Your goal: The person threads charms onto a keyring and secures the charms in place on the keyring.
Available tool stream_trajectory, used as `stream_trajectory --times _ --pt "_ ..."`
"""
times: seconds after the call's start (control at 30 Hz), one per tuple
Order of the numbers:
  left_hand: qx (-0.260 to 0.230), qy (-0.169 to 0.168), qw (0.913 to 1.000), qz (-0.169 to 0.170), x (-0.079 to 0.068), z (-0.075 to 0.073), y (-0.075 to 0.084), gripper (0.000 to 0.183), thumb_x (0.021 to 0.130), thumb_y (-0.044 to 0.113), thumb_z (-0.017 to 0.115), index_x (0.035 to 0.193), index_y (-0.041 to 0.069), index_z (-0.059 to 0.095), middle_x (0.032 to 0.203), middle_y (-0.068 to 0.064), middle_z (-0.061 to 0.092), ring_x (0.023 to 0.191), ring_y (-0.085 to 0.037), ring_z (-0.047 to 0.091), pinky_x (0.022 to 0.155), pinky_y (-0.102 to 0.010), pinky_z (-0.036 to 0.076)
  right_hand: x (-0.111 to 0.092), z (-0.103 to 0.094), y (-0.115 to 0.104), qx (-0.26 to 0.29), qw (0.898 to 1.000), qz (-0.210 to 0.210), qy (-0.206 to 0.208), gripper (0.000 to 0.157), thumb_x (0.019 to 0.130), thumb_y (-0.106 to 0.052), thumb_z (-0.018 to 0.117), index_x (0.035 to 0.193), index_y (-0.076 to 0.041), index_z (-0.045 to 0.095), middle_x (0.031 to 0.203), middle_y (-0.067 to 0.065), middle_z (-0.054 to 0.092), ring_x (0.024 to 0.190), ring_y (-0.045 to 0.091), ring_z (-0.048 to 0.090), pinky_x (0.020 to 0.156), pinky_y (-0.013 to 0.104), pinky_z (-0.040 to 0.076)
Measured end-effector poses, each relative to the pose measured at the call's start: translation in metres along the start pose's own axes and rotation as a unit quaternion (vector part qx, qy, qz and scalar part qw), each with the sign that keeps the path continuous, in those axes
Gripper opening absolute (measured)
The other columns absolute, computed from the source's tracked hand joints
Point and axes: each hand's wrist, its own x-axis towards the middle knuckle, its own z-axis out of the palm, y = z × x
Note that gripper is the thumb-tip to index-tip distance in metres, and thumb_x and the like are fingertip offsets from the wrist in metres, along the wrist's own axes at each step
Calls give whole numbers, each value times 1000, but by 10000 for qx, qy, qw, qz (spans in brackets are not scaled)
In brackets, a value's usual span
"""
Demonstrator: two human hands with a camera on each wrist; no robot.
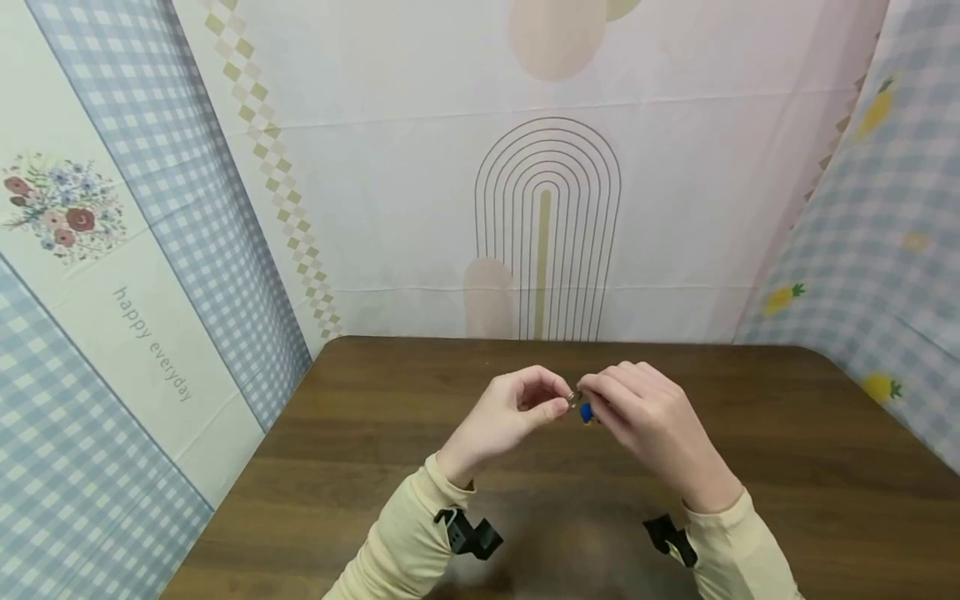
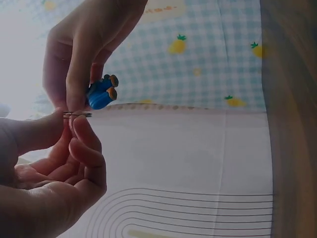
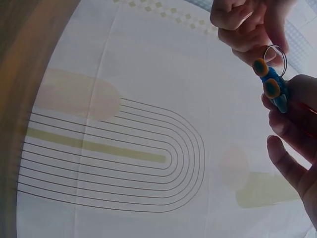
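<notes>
A: Your left hand point(image 1: 517, 410) pinches the ring point(image 3: 275, 58) above the desk point(image 1: 787, 467); your right hand point(image 1: 648, 417) grips the blue charm point(image 2: 101, 93) just beside it.

B: Hold both firmly. If your left pinch loosens, the ring could twist away and the charm drop.

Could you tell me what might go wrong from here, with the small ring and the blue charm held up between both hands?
The metal ring is pinched only by the fingertips of the left hand, so that thin grip might slip. The blue charm is pinched in the right hand, above the wooden table; if dropped, such a small piece could bounce or roll off. In the head view the fingers hide most of the join, so alignment may be hard to judge.
</notes>
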Motion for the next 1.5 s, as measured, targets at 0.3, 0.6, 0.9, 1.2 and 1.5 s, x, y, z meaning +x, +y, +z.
stream_trajectory --times 0.3,0.6,0.9,1.2,1.5 --pt "303 204 9993 90 -3 -3 -1 14 92 11 65 101 2 69 98 -19 69 75 -1 57 67 -16 47 0 3 -3 13 9999 -107 -89 31 102 -18 46 83 -8 67 73 -5 61 64 9 51 62 22 39" --pt "-557 47 9983 139 -4 -7 -4 14 91 5 65 100 -5 66 97 -21 66 79 -4 61 74 -21 51 -1 -3 -5 217 9997 84 -52 29 102 -22 49 84 -8 68 75 -6 64 64 7 49 64 20 38" --pt "17 -256 9997 1 -6 -8 -3 16 94 15 63 101 1 67 97 -20 67 78 -2 60 73 -20 51 -1 2 -10 275 9996 11 59 30 102 -21 50 84 -6 68 74 -4 64 65 10 54 63 22 40" --pt "-947 -208 9953 -9 -9 -10 -7 16 94 11 63 99 -4 63 81 9 61 73 -8 54 68 -21 45 -1 -1 -12 425 9990 101 -28 28 102 -21 50 85 -7 68 76 -5 63 66 7 50 65 19 39" --pt "-496 -522 9974 -44 -6 -11 -10 22 98 17 57 96 -4 64 79 -10 62 68 -12 55 67 -25 49 1 2 -15 434 9990 -21 -40 27 101 -20 51 86 -7 68 76 -5 63 67 9 54 65 20 41"
